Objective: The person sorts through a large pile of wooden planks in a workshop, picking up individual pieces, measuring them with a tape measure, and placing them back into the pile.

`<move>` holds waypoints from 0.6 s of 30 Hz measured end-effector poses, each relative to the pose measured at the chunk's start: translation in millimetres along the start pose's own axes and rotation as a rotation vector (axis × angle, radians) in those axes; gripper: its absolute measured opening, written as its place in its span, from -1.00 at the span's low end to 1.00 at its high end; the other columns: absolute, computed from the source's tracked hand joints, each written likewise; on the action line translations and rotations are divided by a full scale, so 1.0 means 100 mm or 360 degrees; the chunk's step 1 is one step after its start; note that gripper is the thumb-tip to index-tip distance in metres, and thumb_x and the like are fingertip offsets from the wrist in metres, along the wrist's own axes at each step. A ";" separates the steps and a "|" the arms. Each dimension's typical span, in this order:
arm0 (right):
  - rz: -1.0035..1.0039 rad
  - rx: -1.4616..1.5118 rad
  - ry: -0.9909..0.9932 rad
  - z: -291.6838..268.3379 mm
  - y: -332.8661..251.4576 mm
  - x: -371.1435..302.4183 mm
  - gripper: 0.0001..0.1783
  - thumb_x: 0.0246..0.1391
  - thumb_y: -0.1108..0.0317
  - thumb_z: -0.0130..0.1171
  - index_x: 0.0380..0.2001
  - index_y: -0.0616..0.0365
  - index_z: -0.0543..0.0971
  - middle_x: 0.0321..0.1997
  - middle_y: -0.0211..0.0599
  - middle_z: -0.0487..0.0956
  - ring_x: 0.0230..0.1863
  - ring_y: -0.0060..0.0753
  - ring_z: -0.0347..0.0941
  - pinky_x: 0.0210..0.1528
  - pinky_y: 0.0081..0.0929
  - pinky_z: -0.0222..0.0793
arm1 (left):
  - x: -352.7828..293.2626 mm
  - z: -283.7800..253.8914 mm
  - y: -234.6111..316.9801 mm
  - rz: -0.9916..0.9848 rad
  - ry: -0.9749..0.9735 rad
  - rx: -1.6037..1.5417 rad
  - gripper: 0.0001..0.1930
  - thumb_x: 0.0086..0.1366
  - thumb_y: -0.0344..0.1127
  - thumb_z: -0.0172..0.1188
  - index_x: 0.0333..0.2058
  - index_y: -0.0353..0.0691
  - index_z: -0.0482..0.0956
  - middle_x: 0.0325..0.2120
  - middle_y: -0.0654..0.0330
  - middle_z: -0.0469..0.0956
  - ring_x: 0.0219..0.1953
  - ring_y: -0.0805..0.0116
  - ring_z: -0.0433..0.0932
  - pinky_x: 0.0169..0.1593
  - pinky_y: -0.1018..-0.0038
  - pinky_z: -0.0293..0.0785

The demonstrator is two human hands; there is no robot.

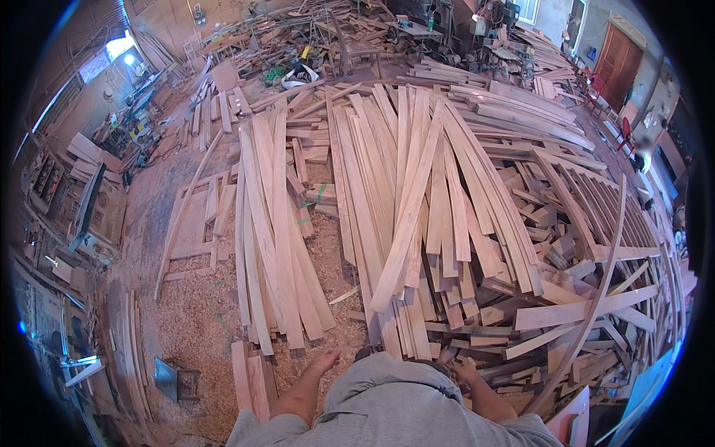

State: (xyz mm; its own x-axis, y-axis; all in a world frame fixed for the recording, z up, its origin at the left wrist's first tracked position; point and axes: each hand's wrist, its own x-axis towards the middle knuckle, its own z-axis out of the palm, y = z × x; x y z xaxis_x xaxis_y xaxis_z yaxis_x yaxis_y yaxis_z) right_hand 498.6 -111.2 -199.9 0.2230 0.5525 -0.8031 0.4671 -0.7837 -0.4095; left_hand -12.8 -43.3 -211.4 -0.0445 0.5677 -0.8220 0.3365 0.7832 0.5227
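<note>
My left hand (325,361) hangs low beside my body, fingers loosely extended, with nothing visible in it. It is nearest to the lower ends of a fanned group of long planks (277,246) and the shavings around them. On the other side, my right hand (465,372) is down by short stacked wood pieces, its fingers partly apart and no object seen in it; whether it touches the wood I cannot tell. Between and ahead of my hands lies a large pile of long pale boards (387,186), one board (417,216) slanting across the others.
A curved strip (605,283) and a slatted wooden frame (596,201) lie at the right over jumbled offcuts. Left are a flat wooden frame (195,223), a small stool (176,380) and a machine (97,212). Scrap wood (298,37) heaps up at the back, near a red chair (624,134).
</note>
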 end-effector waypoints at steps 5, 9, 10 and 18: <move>-0.0113 0.0149 -0.0020 0.06 -0.16 0.09 -0.71 0.01 0.27 0.26 -0.27 0.25 0.53 -0.54 -0.33 0.56 -0.58 -0.49 0.45 -0.58 -0.47 0.33 | -0.05 -0.18 -0.19 0.0030 0.0045 0.0026 -0.59 0.31 0.03 0.10 -0.20 -0.25 0.58 -0.37 0.16 0.59 -0.33 0.36 0.59 -0.32 0.45 0.48; -0.0128 0.0317 0.0024 0.06 0.22 0.39 -0.77 0.00 0.30 0.26 -0.28 0.17 0.58 -0.56 -0.36 0.55 -0.58 -0.50 0.44 -0.58 -0.50 0.33 | -0.10 -0.21 -0.27 -0.0078 -0.0068 -0.0241 -0.67 0.28 -0.04 0.15 -0.29 -0.24 0.56 -0.44 0.20 0.55 -0.49 0.37 0.51 -0.42 0.43 0.41; -0.0152 0.0235 0.0032 0.03 0.28 0.44 -0.79 0.00 0.31 0.26 -0.30 0.18 0.57 -0.56 -0.34 0.55 -0.59 -0.50 0.43 -0.59 -0.50 0.31 | -0.15 -0.18 -0.25 -0.0108 -0.0038 -0.0195 -0.66 0.29 -0.04 0.13 -0.26 -0.24 0.56 -0.41 0.17 0.56 -0.46 0.35 0.52 -0.40 0.41 0.43; -0.0153 0.0125 0.0094 0.08 0.13 0.22 -0.82 -0.02 0.35 0.26 -0.34 0.18 0.56 -0.59 -0.37 0.50 -0.61 -0.50 0.39 -0.59 -0.49 0.28 | -0.14 -0.16 -0.60 -0.0267 -0.0014 -0.0283 -0.64 0.28 -0.05 0.10 -0.15 -0.23 0.54 -0.23 0.09 0.61 -0.33 0.27 0.57 -0.32 0.32 0.43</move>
State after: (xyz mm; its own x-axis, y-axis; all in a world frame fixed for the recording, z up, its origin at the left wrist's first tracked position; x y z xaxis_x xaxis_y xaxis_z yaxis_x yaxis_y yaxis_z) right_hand 503.0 -111.3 -226.1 0.2318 0.6399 -0.7327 0.4206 -0.7451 -0.5176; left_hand -47.7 -94.4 -227.7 -0.0770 0.4245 -0.9022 0.1542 0.8990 0.4098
